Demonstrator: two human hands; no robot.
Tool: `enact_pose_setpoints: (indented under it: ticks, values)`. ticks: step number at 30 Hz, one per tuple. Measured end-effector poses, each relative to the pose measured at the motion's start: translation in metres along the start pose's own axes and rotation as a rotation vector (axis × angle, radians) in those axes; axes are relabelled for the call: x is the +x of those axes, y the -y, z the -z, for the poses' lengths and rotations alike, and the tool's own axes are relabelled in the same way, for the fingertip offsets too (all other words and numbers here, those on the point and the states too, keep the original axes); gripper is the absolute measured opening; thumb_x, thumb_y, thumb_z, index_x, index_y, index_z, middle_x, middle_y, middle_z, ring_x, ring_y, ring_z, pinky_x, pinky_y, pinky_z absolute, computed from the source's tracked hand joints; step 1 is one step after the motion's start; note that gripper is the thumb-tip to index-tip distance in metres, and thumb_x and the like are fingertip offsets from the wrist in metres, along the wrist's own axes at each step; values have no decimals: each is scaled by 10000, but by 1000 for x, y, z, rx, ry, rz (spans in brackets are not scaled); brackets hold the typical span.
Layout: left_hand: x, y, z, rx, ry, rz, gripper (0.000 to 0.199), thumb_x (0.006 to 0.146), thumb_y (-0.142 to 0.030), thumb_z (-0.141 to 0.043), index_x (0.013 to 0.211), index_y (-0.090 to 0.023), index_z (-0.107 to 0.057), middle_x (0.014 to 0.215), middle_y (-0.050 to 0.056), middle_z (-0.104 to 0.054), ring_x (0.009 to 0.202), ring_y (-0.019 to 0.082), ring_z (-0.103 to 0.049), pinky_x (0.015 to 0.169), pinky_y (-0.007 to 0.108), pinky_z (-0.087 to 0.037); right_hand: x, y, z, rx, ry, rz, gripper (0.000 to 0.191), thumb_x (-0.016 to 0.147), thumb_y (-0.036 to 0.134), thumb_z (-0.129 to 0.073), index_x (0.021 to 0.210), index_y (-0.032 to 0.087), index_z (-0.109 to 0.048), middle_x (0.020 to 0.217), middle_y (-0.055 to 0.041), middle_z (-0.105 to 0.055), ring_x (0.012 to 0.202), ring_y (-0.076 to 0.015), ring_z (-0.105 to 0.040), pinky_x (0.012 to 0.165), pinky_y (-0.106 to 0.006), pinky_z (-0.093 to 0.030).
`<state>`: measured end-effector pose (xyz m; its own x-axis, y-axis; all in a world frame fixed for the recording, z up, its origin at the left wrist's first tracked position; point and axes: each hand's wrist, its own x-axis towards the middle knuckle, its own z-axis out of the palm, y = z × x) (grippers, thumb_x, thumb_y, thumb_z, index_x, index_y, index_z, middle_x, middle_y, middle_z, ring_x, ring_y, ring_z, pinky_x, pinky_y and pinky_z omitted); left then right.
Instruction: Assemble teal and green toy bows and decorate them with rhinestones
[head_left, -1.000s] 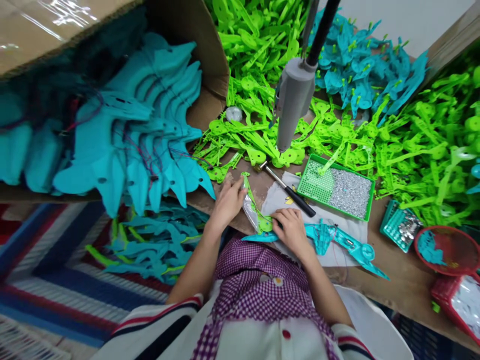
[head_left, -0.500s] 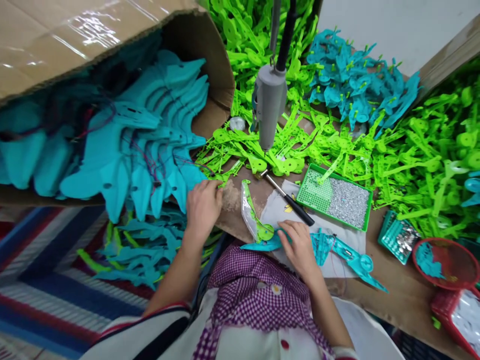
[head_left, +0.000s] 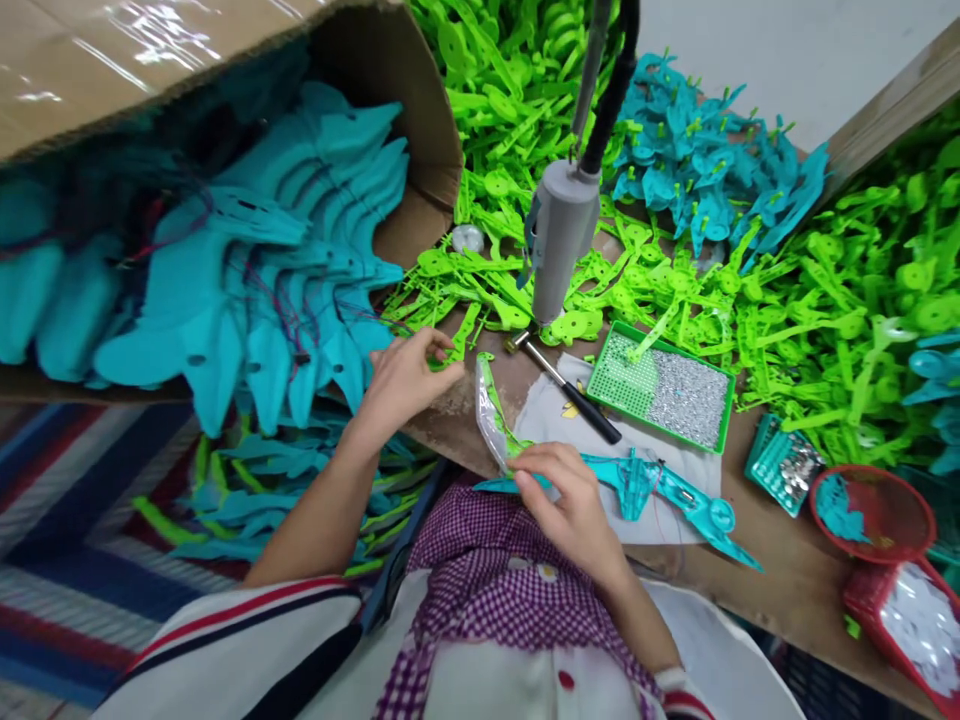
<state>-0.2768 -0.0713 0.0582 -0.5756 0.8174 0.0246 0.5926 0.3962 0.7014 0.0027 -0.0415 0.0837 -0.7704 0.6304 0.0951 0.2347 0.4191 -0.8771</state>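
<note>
My left hand (head_left: pixel 411 385) is at the table's front edge, beside loose green parts. Its thumb and index finger are apart and curve around the tip of a green part (head_left: pixel 466 330). My right hand (head_left: pixel 570 495) has its thumb and fingers around the lower end of a curved green part with a clear, shiny piece (head_left: pixel 489 410), whose round end is hidden. Beneath that hand a long teal part (head_left: pixel 694 500) lies across a white cloth (head_left: pixel 544 400). A hammer with a black handle (head_left: pixel 592 412) rests just beyond.
A grey power driver (head_left: pixel 562 240) hangs over green parts. At left is a cardboard box (head_left: pixel 420 120) of teal shapes. A green basket (head_left: pixel 727 425) holds small metal pieces. A teal basket (head_left: pixel 757 450) and red containers (head_left: pixel 874 480) stand at right. Teal parts (head_left: pixel 705 160) are piled behind.
My left hand has turned, with thumb and index finger extended rightward. My right hand has moved left onto the curved green part's lower end. The view has shifted slightly.
</note>
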Motion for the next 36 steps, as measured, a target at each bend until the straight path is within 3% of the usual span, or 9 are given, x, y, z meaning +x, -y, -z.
enact_pose_setpoints:
  ticks: [5, 10, 14, 18, 22, 26, 31, 33, 36]
  values:
    - [-15, -5, 13, -166, -223, 52, 266, 920, -374, -549, 1074, -200, -679, 886, 19, -658, 730, 145, -598, 683, 269, -492, 37, -6, -27, -146, 125, 12, 253, 1022, 321, -472, 1167, 240, -663, 1104, -42, -713, 1042, -169, -659, 921, -310, -498]
    - [-50, -16, -11, -807, -426, 259, 285, 870, -417, -654, 1019, -180, -598, 930, 14, -629, 683, 112, -610, 588, 253, -555, 66, 1, -46, -109, 24, -12, 365, 1036, 403, -412, 1336, 249, -551, 1270, -50, -656, 1143, -145, -633, 972, -274, -500]
    - [-105, -36, -44, -1020, -260, 398, 255, 854, -396, -686, 990, -232, -545, 961, 5, -660, 774, 147, -682, 695, 304, -613, 68, -7, -50, 95, -12, -120, 423, 1016, 419, -452, 1388, 230, -523, 1316, -78, -644, 1165, -179, -636, 992, -313, -514]
    - [-140, -35, -48, -818, 0, 302, 178, 907, -400, -614, 1020, -262, -602, 1020, 28, -687, 847, 205, -704, 776, 382, -615, 28, -28, -31, 465, -12, -300, 423, 924, 451, -617, 1288, 236, -620, 1176, -55, -723, 1013, -191, -698, 878, -323, -581]
    - [-99, -18, -25, -247, -24, -48, 299, 929, -305, -539, 1207, -233, -622, 1269, 77, -641, 1205, 271, -593, 1093, 440, -455, -7, -38, -2, 599, -72, -436, 357, 842, 446, -720, 1144, 256, -715, 1109, -47, -755, 967, -209, -712, 851, -348, -594]
    - [-22, -6, -25, 171, 79, -284, 580, 863, -100, -424, 1442, -134, -447, 1418, 165, -539, 1381, 305, -433, 1153, 495, -341, -13, -40, 6, 567, -78, -446, 339, 846, 444, -715, 1133, 262, -728, 1093, -47, -756, 930, -206, -703, 825, -345, -579]
    - [29, 0, -42, 473, 115, -249, 581, 830, -75, -454, 1409, -120, -469, 1335, 206, -612, 1404, 367, -387, 1118, 608, -293, -26, -41, 0, 481, -98, -471, 322, 881, 429, -681, 1151, 258, -723, 1093, -40, -752, 900, -190, -683, 817, -320, -544]
    - [31, 0, -40, 476, 26, -228, 563, 848, -81, -454, 1408, -132, -482, 1330, 198, -622, 1418, 374, -368, 1123, 627, -268, -28, -40, -4, 437, -73, -471, 320, 895, 421, -661, 1161, 254, -720, 1073, -36, -755, 872, -181, -675, 787, -302, -531]
    - [18, -1, -33, 302, -55, -257, 460, 916, -127, -406, 1351, -165, -554, 1292, 147, -649, 1315, 322, -499, 1093, 528, -384, -19, -37, -13, 352, 2, -415, 304, 913, 389, -628, 1161, 244, -726, 1031, -29, -765, 852, -176, -672, 765, -288, -512]
